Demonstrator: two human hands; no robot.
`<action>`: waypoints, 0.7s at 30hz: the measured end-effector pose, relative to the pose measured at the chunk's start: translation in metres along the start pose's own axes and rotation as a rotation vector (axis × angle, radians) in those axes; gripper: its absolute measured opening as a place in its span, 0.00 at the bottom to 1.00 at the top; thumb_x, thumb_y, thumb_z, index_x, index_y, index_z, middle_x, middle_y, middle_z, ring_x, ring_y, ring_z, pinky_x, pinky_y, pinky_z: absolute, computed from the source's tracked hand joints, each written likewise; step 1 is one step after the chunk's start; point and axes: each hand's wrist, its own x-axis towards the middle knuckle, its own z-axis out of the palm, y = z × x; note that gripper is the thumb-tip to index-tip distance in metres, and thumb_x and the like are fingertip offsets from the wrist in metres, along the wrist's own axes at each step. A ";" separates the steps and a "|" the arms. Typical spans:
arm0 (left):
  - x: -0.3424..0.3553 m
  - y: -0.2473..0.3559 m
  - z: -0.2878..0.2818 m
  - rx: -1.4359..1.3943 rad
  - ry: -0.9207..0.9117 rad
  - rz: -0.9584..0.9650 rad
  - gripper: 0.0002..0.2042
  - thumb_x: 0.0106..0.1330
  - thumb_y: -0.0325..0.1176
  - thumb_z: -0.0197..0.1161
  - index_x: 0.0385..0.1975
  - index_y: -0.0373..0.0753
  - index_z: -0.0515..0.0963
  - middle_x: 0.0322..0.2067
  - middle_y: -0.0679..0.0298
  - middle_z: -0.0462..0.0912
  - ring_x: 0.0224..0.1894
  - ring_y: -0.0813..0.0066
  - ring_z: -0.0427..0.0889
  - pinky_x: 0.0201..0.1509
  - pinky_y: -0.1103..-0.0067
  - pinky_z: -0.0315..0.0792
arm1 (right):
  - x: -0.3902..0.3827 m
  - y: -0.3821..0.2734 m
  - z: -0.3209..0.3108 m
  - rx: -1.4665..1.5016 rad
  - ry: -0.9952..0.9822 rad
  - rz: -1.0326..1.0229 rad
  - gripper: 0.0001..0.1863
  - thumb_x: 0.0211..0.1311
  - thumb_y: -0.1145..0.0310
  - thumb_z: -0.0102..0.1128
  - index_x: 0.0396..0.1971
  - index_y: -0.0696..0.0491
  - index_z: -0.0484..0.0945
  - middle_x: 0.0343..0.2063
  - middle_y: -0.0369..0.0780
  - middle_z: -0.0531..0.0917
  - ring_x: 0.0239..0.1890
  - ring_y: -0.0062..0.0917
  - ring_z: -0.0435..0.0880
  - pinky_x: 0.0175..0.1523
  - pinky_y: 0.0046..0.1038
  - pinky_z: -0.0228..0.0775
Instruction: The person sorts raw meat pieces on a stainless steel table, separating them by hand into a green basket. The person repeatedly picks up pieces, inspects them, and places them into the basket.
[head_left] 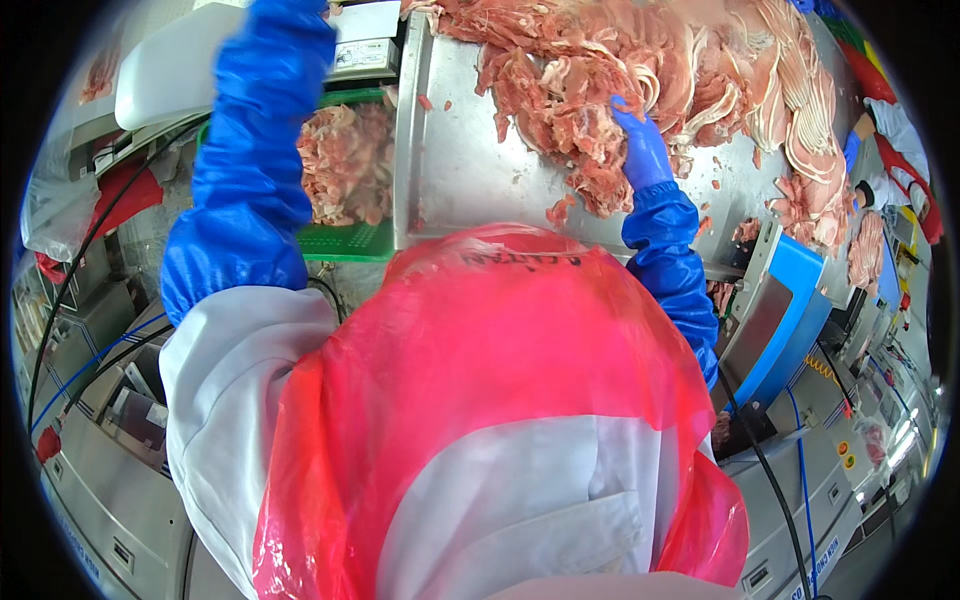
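Right hand (648, 155), blue-gloved, upper right of centre — at the meat; one extended digit visible, the others obscured, hold cannot be told. Left hand — beyond the upper edge, fingers unseen, state cannot be told. Sliced meat (650, 60), heaped upper centre to upper right, on metal tray (465, 130). Green crate (350, 242), upper left, containing meat pieces (345, 160).

Steel worktable (465, 185) under raw meat slices (570, 95)

The slices cover the table's far and right parts — loosely clumped mid-table, fanned in overlapping layers at right. Small scraps (560, 211) dot the bare metal — 1 raised rim (408, 140) bounds the left side.
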 end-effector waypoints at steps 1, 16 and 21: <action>-0.029 -0.022 0.024 0.205 -0.065 0.061 0.17 0.69 0.44 0.64 0.52 0.43 0.76 0.39 0.62 0.80 0.42 0.65 0.79 0.50 0.69 0.76 | -0.004 0.001 -0.001 0.051 0.027 0.021 0.29 0.68 0.56 0.66 0.63 0.58 0.77 0.60 0.40 0.81 0.62 0.26 0.76 0.71 0.29 0.61; -0.180 -0.100 0.153 0.837 -0.687 0.160 0.23 0.63 0.48 0.70 0.57 0.52 0.81 0.43 0.60 0.84 0.48 0.57 0.84 0.52 0.64 0.77 | -0.036 -0.008 -0.027 -0.020 0.082 -0.080 0.28 0.71 0.59 0.63 0.64 0.59 0.75 0.58 0.39 0.81 0.61 0.24 0.76 0.69 0.27 0.62; -0.184 -0.115 0.089 0.294 -0.486 -0.426 0.23 0.70 0.55 0.64 0.56 0.45 0.83 0.46 0.56 0.88 0.47 0.61 0.88 0.54 0.70 0.78 | -0.073 -0.038 -0.081 0.217 0.278 -0.087 0.26 0.78 0.60 0.52 0.68 0.57 0.69 0.61 0.43 0.79 0.60 0.30 0.81 0.65 0.33 0.74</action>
